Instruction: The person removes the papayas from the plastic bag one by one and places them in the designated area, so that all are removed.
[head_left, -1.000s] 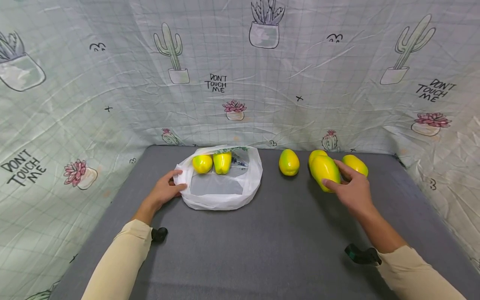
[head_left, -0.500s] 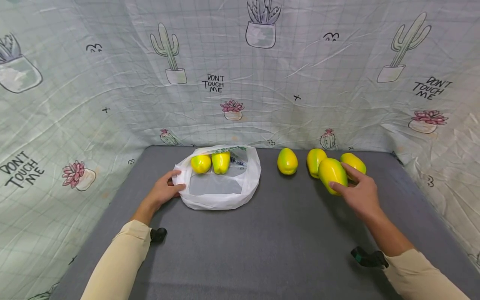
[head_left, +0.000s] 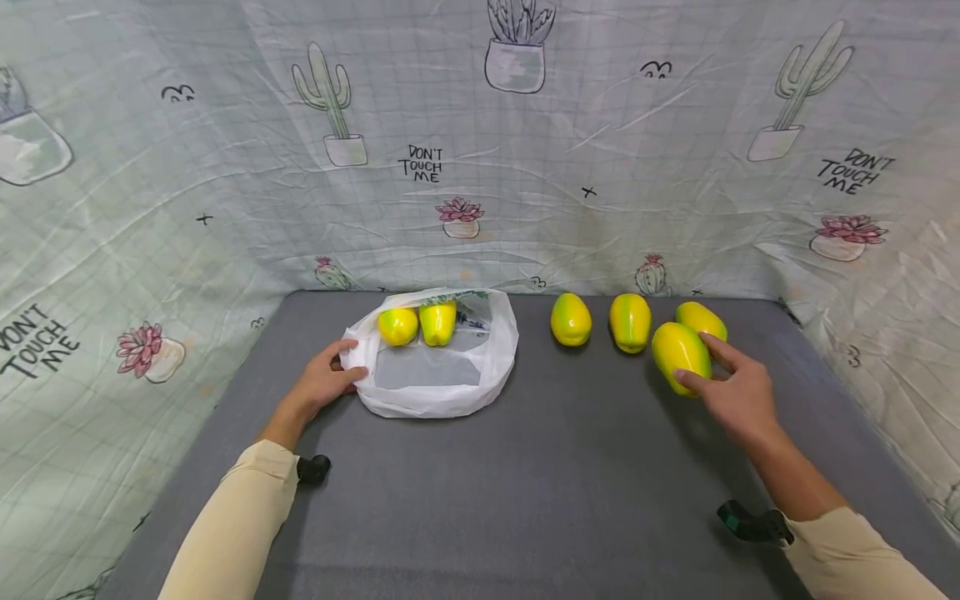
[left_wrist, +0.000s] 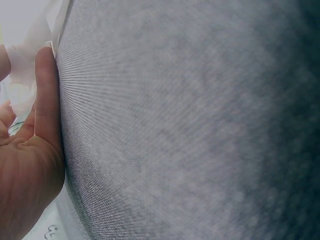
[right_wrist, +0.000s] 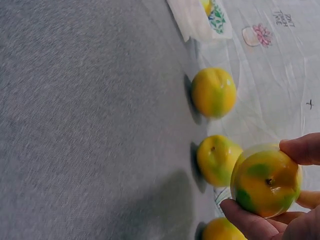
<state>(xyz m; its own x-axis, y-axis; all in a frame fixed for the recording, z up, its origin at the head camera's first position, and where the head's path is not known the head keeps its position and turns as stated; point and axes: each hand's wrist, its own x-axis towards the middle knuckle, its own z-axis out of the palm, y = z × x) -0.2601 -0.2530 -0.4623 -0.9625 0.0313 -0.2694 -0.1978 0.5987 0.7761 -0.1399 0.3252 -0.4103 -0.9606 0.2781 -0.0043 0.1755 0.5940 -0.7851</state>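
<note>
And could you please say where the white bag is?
In the head view, the white bag sits left of centre on the grey table, gripped by the left hand.

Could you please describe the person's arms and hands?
The left sleeve and right sleeve are cream, with a black device by the left wrist and a partly green one by the right. The left hand and right hand are gloveless.

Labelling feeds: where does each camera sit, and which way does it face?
Head: head-worn, facing forward, down at bag, held fruit; left hand, right hand, sleeves show.
Left wrist: on that wrist, facing table and bag; left hand shows.
Right wrist: on that wrist, facing held fruit; right hand shows.
Head and right wrist share the held fruit.
</note>
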